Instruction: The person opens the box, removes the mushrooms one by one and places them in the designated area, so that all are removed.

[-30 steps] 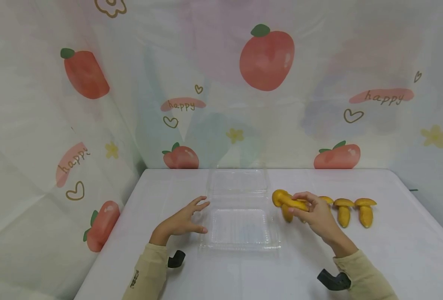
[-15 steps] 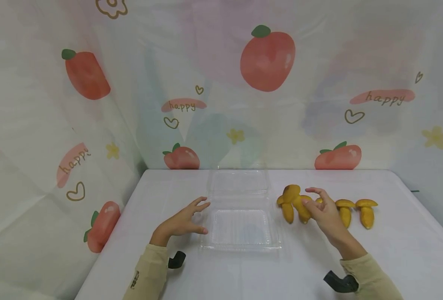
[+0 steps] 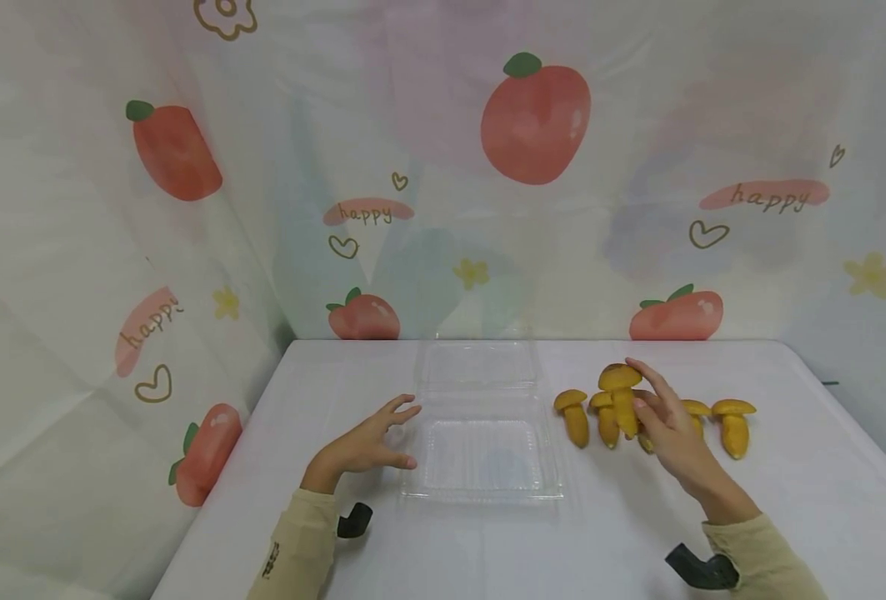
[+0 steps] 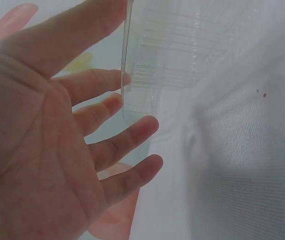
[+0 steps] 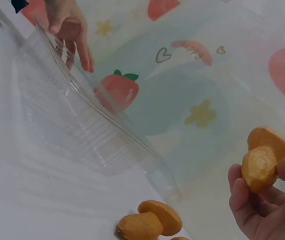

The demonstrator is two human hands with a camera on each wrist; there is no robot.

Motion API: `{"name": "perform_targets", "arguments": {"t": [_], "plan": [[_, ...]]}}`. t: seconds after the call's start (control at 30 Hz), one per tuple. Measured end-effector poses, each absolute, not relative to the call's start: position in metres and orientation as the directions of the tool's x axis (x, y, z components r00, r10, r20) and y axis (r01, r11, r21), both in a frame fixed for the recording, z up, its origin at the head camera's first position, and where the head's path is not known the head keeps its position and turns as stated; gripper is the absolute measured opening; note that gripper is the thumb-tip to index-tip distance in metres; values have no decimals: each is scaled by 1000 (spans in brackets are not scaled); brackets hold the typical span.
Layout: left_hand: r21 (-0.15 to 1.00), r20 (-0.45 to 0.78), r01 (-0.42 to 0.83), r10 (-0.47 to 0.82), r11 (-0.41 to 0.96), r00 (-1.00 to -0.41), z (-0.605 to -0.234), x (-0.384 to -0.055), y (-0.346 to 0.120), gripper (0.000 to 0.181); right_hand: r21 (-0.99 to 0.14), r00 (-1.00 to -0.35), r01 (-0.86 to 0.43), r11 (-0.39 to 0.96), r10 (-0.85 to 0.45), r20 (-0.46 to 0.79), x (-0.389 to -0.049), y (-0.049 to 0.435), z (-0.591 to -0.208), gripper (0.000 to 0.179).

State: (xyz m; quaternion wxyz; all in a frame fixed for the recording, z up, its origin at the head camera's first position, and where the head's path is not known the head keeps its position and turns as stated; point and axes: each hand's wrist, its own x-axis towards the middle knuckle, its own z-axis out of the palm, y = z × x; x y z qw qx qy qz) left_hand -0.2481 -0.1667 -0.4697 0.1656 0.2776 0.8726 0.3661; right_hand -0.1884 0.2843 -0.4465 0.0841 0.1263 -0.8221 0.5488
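Note:
My right hand point(image 3: 675, 442) pinches a yellow toy mushroom point(image 3: 623, 408) between thumb and fingers, its cap up. That mushroom overlaps the row on the table in the head view; in the right wrist view its stem end faces the camera. Left of it in the row stand a mushroom point(image 3: 575, 421) and a partly covered one point(image 3: 605, 423). My left hand point(image 3: 363, 442) is spread at the left side of a clear plastic clamshell box point(image 3: 480, 497), whose lid point(image 3: 476, 364) is folded back. In the left wrist view, the fingers point(image 4: 127, 142) reach past the box's rim.
Right of my right hand are a partly hidden mushroom point(image 3: 698, 408) and another one point(image 3: 733, 429). A white cloth covers the table point(image 3: 480, 558). Behind it hangs a printed fabric backdrop point(image 3: 443, 150), with a second panel point(image 3: 60, 292) along the left.
My right hand has moved to the right with the mushroom, turning it from lying sideways to cap up. The left hand stays where it was beside the box.

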Motion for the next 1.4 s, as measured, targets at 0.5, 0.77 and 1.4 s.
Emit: {"name": "perform_targets", "arguments": {"t": [0.5, 0.77, 1.4], "plan": [[734, -89, 358, 605, 577, -792, -470, -248, -166, 90, -844, -942, -336, 418, -126, 312, -186, 313, -440, 77], [729, -84, 367, 608, 577, -789, -470, -249, -166, 90, -793, -955, -268, 547, -41, 295, -183, 336, -441, 79], [729, -87, 368, 611, 577, -787, -468, -248, -167, 87, -758, -961, -159, 632, 79, 267, -183, 385, -457, 81]]}}
